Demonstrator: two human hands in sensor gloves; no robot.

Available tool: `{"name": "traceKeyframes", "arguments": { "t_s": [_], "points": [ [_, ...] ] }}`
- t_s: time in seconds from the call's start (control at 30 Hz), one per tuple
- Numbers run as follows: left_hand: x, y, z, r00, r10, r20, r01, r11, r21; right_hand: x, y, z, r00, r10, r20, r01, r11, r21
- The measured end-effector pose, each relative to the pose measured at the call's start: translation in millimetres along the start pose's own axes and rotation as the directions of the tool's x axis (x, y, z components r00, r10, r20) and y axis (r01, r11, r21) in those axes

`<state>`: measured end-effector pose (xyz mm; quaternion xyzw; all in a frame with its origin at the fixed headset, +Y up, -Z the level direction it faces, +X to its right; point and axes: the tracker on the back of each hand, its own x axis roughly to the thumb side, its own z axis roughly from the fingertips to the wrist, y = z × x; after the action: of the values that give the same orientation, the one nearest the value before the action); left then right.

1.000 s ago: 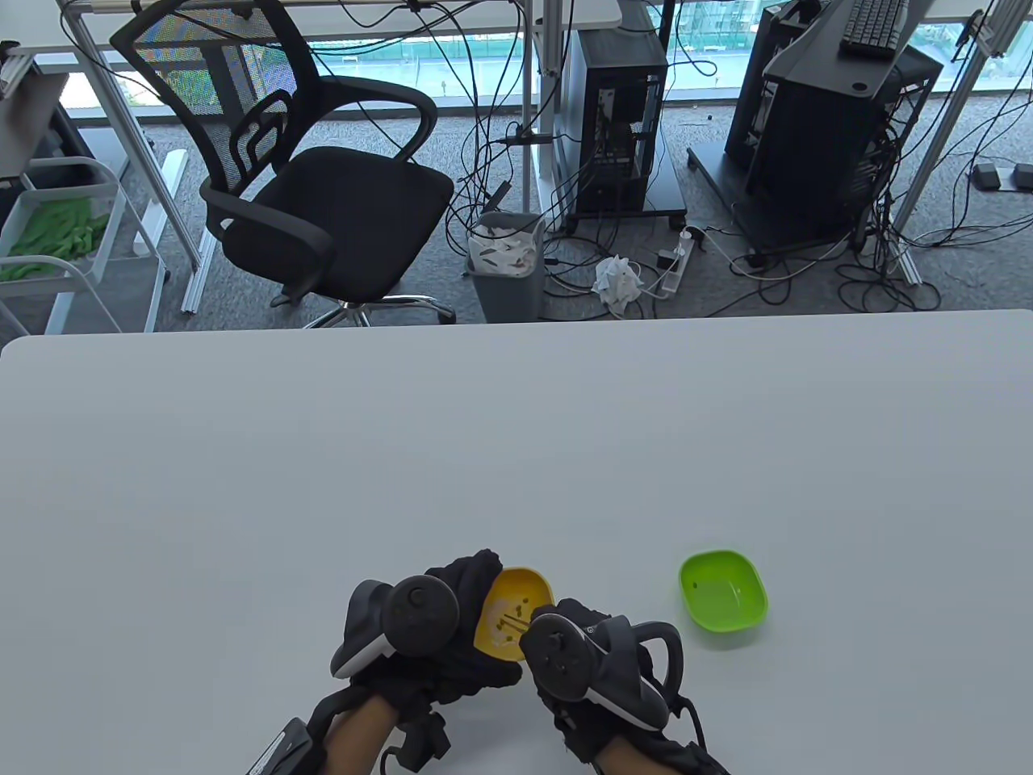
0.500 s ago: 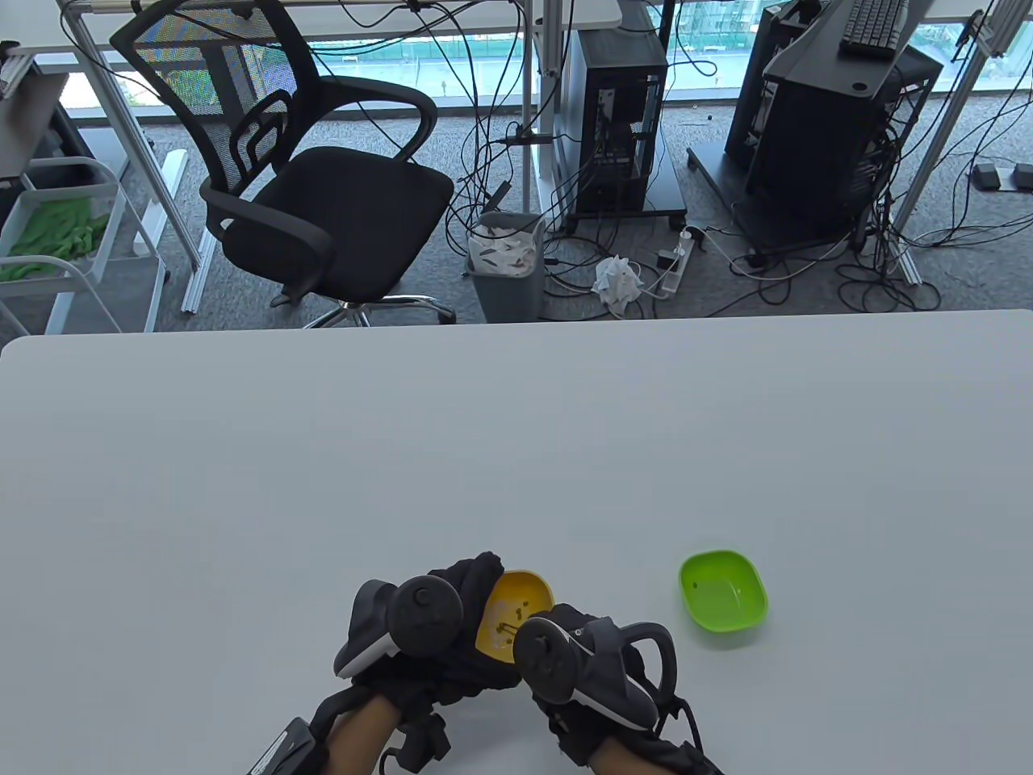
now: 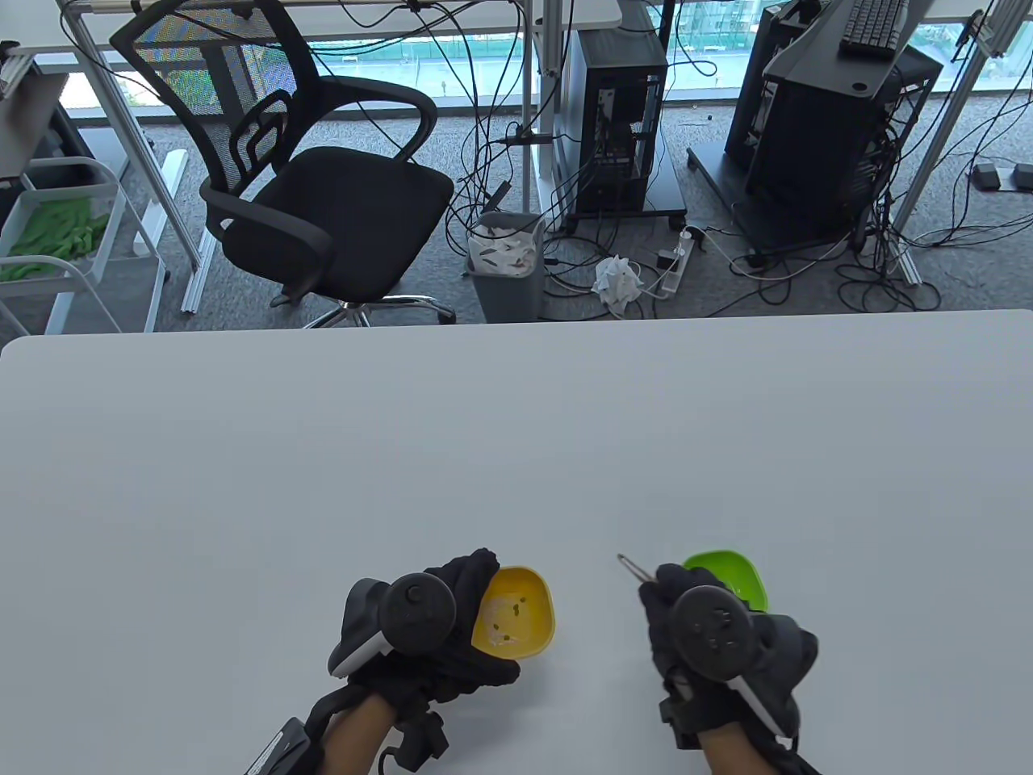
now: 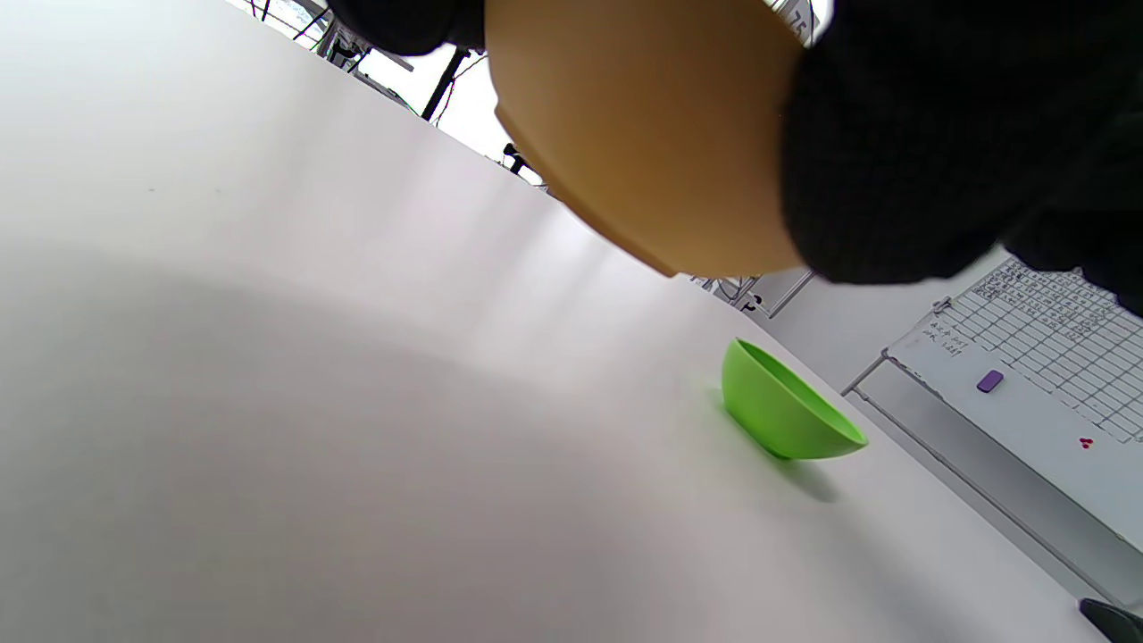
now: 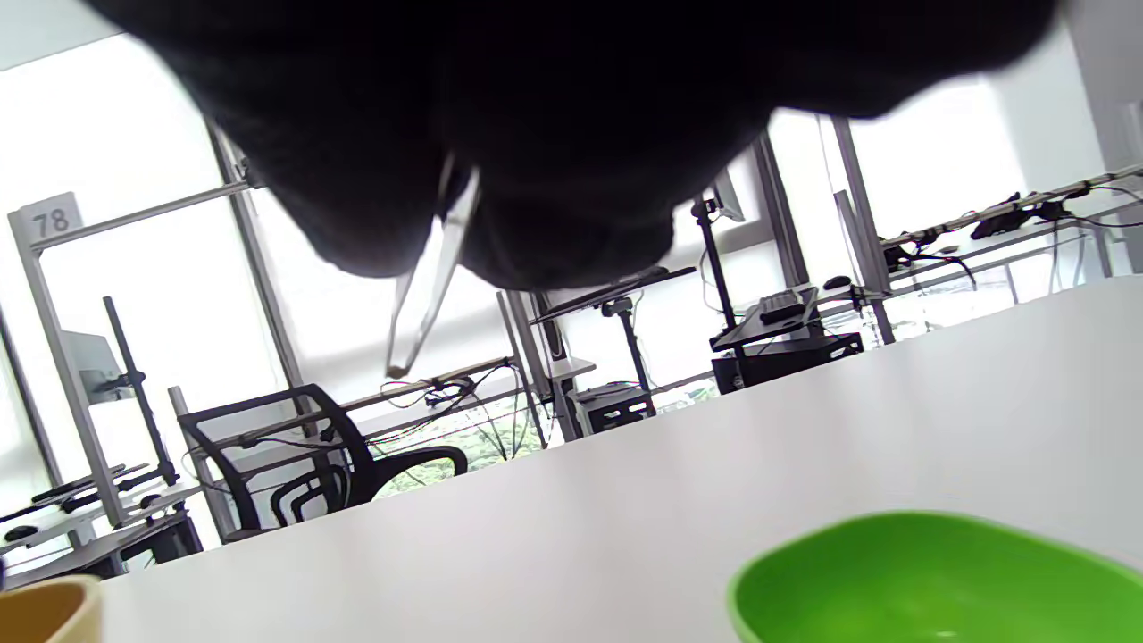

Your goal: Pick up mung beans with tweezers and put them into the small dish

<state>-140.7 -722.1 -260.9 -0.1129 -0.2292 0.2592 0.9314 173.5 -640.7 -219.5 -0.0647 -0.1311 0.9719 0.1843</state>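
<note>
Two dishes occupy the lower centre of the table view on the white desk [image 3: 516,452]. Left hand [image 3: 428,638]: grip grasping the yellow dish [image 3: 516,617], tilted, its underside raised off the desk in the left wrist view; a few dark mung beans [image 3: 507,638] lie inside. Right hand [image 3: 710,638]: grip clenched on the tweezers [image 3: 633,567], tips pointing to the upper left, beside the green dish [image 3: 730,569] at lower right. Whether the tips hold a bean cannot be determined.

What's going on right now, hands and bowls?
Left hand holds yellow dish. Right hand grips tweezers near green dish. Nothing in the way.
</note>
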Motion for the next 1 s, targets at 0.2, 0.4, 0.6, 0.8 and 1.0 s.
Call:
{"name": "traceKeyframes", "arguments": {
  "t_s": [0.2,0.4,0.6,0.8,1.0],
  "points": [
    [-0.4,0.6,0.1,1.0,0.002,0.006,-0.002,1.0,0.003,-63.6,12.9,-4.4,0.981,0.0,-0.193,0.005,1.0,0.026],
    [-0.6,-1.4,0.9,1.0,-0.008,0.004,0.008,1.0,-0.007,-64.8,19.2,-4.0,0.978,0.023,-0.205,-0.011,0.998,0.059],
    [-0.8,-1.2,2.0,1.0,-0.005,0.003,0.005,1.0,-0.006,-73.3,24.3,-4.9,0.972,0.016,-0.236,0.004,0.996,0.084],
    [-0.8,-1.4,3.0,1.0,-0.011,0.007,0.011,1.0,-0.006,-74.4,25.2,-4.2,0.969,0.016,-0.248,0.006,0.996,0.085],
    [-0.4,-1.9,3.1,1.0,-0.011,0.011,0.011,1.0,-0.011,-74.7,25.4,-3.7,0.967,0.009,-0.256,0.015,0.996,0.092]
  ]
}}
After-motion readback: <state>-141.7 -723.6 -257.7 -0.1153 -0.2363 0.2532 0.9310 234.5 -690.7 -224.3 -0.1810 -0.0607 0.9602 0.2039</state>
